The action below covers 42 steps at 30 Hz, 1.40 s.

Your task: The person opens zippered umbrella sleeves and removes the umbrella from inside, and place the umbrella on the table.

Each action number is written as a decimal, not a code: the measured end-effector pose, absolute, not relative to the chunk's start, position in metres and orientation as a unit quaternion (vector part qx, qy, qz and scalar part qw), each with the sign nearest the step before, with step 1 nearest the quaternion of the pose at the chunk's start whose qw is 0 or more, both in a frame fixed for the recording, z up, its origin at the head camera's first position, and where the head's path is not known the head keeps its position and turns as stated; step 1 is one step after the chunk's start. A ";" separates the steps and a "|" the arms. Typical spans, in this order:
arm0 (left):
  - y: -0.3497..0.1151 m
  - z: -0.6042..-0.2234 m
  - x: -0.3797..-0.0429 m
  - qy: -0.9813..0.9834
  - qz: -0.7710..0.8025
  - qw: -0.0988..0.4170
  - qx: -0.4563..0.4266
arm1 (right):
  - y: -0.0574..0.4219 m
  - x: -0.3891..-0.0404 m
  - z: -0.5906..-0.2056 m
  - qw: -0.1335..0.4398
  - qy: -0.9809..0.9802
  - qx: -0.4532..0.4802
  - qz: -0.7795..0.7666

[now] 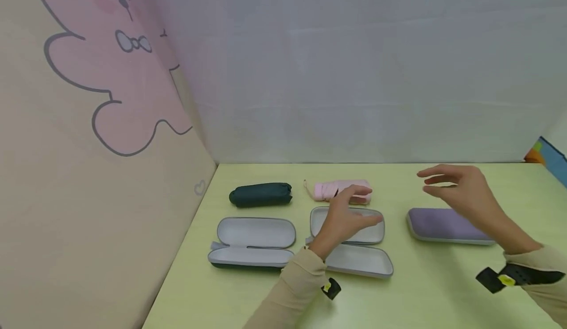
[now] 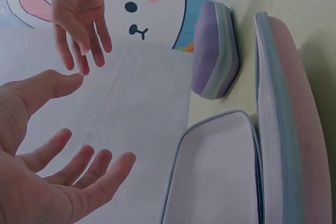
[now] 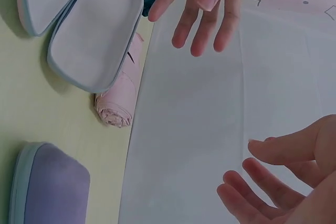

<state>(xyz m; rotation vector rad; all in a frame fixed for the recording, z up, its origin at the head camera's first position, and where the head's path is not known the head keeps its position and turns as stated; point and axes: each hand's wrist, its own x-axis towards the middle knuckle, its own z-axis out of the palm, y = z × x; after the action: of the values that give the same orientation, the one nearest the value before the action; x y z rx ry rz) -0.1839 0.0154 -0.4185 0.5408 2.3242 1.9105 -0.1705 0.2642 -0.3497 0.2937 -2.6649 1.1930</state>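
Observation:
My left hand [image 1: 343, 218] hovers with its fingers and thumb apart, over the open pink case [image 1: 363, 260] with a pale lining. Behind it lies a pink folded umbrella [image 1: 325, 191] with a strap, partly covered by the fingers in the head view. On the right, my right hand [image 1: 465, 191] is raised above a closed purple case [image 1: 436, 223], its fingers loosely bent. Nothing is held in either hand; both wrist views show air between fingers and thumb. The left hand [image 2: 68, 182] has its palm turned up in its own wrist view.
To the left, a dark green folded umbrella [image 1: 261, 194] lies behind another open case [image 1: 257, 233] with a dark green underside. All of them rest on a pale yellow-green table [image 1: 199, 299]. A white curtain [image 1: 354, 97] hangs at the back, and a cartoon-printed cloth [image 1: 110, 196] at the left.

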 end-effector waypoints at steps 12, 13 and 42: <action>0.059 -0.424 -0.185 0.776 0.612 0.079 0.132 | 0.315 -0.158 -0.367 0.132 -0.925 0.005 0.357; 0.062 -0.424 -0.185 0.778 0.609 0.078 0.133 | 0.320 -0.157 -0.369 0.135 -0.923 0.002 0.360; 0.134 -0.451 -0.196 0.860 0.483 0.072 0.145 | 0.456 -0.217 -0.479 -0.073 -0.928 -0.041 0.363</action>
<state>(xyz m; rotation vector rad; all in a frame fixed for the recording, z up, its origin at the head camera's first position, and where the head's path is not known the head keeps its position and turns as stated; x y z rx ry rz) -0.1961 0.1343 -0.4511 0.4349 2.5861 1.4531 -0.2172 0.4558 -0.4789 -0.1340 -3.0604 1.1957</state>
